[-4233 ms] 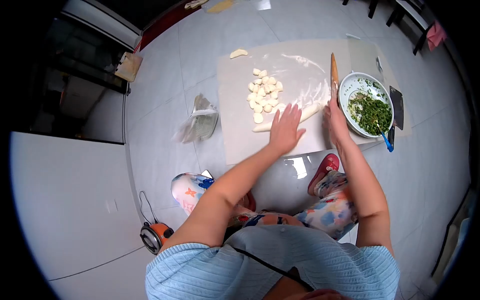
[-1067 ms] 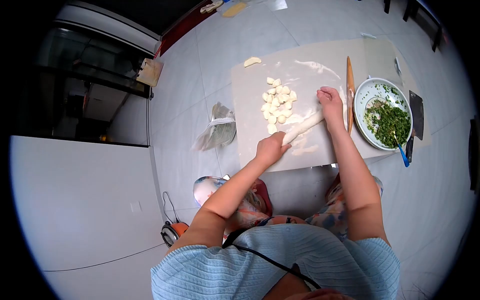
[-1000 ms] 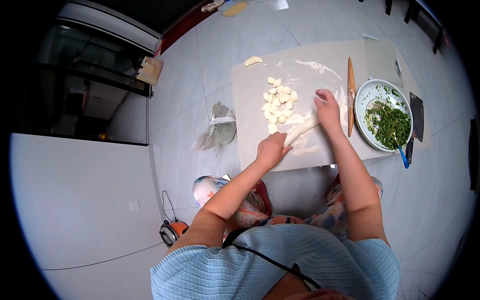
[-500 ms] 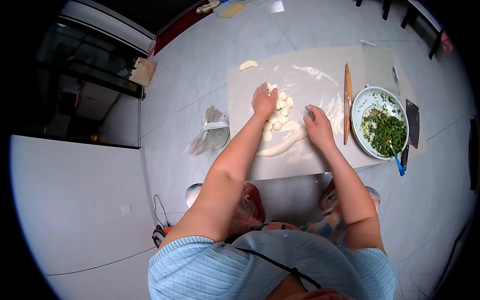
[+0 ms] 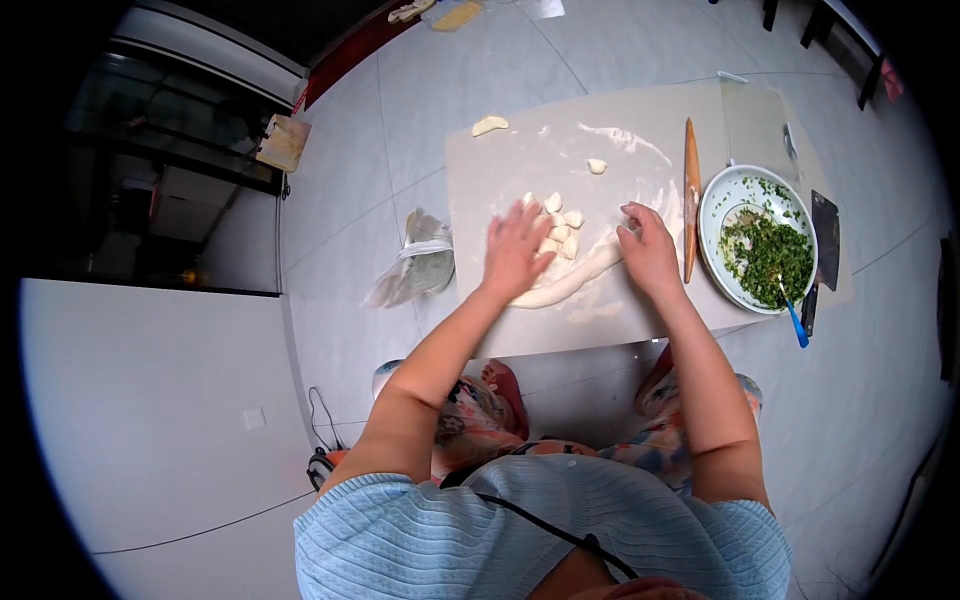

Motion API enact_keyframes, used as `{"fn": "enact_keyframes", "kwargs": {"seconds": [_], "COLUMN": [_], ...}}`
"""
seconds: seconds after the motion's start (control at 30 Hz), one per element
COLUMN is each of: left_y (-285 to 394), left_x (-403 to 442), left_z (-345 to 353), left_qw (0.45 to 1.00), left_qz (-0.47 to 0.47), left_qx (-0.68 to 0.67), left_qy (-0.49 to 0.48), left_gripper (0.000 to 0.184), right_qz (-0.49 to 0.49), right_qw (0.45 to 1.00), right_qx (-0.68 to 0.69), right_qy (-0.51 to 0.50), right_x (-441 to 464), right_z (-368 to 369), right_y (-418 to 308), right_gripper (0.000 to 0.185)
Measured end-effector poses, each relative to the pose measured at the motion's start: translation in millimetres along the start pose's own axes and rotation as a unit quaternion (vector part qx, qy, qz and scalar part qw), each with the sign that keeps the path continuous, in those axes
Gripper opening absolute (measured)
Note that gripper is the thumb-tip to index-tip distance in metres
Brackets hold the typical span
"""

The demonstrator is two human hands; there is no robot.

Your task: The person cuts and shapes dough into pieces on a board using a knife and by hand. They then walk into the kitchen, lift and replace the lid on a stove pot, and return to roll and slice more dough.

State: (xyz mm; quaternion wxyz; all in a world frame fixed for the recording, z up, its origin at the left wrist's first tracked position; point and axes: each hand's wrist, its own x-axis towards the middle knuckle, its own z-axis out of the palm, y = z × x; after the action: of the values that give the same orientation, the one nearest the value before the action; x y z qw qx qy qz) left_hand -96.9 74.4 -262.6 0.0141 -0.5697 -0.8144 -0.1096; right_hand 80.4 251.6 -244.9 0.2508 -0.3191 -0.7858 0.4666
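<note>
My left hand (image 5: 514, 248) is spread, palm down, at the left edge of a cluster of small dough pieces (image 5: 561, 234); its palm hides some of them. In front of the cluster lies a long dough rope (image 5: 572, 287), its left end beside my left wrist. My right hand (image 5: 650, 243) rests near the rope's right end, fingers loosely curved with the thumb apart and nothing visible in it. One single dough piece (image 5: 597, 166) sits apart beyond the cluster. A folded dumpling (image 5: 490, 125) lies at the board's far left.
All this is on a floured beige board (image 5: 610, 340). A wooden rolling pin (image 5: 691, 200) lies right of my right hand. Beyond it stands a bowl (image 5: 712, 255) of chopped green filling with a blue-handled spoon (image 5: 798, 328). A cleaver (image 5: 826, 240) lies beside the bowl, a plastic bag (image 5: 415, 265) at left.
My left hand has drawn back toward me from the far side of the cluster. The dough pieces have shifted, and one now lies apart farther away. My right hand has moved only slightly.
</note>
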Motion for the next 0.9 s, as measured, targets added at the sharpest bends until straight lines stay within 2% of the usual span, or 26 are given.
{"fn": "enact_keyframes", "kwargs": {"seconds": [0.03,0.07,0.13,0.27,0.4,0.5,0.7,0.77,0.83,0.9], "left_y": [-8.5,-22.8,-56.3,-62.1,-40.2,-21.9,15.4,33.7,36.0,21.5], "left_x": [-3.7,-5.3,1.9,49.7,120.5,160.8,179.1,161.7,165.3,179.0], "left_z": [1.1,12.1,42.4,53.7,58.3,54.5,59.4,55.3,43.7,44.8], "left_qw": [0.997,0.997,0.976,0.96,0.954,0.96,0.979,0.99,0.983,0.974], "left_qz": [-0.064,-0.063,-0.184,-0.249,-0.244,-0.209,-0.136,-0.032,-0.043,-0.107], "left_qx": [0.012,0.014,-0.096,-0.108,-0.158,-0.153,-0.115,-0.124,-0.174,-0.142], "left_qy": [0.033,0.033,0.068,0.072,0.079,0.111,0.102,0.065,0.035,0.139], "left_gripper": [0.062,0.062,0.067,0.063,0.064,0.056,0.041,0.035,0.031,0.031], "right_qz": [-0.005,-0.005,-0.007,-0.017,-0.011,0.001,0.006,0.01,0.009,0.003], "right_qw": [1.0,1.0,1.0,1.0,1.0,0.998,0.996,0.996,0.995,0.995], "right_qx": [0.003,0.004,0.011,0.0,0.013,0.039,0.058,0.063,0.08,0.073], "right_qy": [0.001,0.002,0.003,0.006,0.023,0.039,0.061,0.061,0.059,0.07], "right_x": [0.0,-0.3,-0.9,0.9,4.0,7.2,9.2,8.2,8.1,7.4], "right_z": [-1.0,-1.9,-2.9,-0.7,-6.2,-14.0,-24.3,-27.8,-32.3,-35.0], "right_y": [-1.0,-2.1,-3.8,0.5,-5.5,-7.7,-6.7,-11.1,-13.6,-12.5], "right_gripper": [0.033,0.033,0.033,0.035,0.034,0.032,0.032,0.032,0.031,0.031]}}
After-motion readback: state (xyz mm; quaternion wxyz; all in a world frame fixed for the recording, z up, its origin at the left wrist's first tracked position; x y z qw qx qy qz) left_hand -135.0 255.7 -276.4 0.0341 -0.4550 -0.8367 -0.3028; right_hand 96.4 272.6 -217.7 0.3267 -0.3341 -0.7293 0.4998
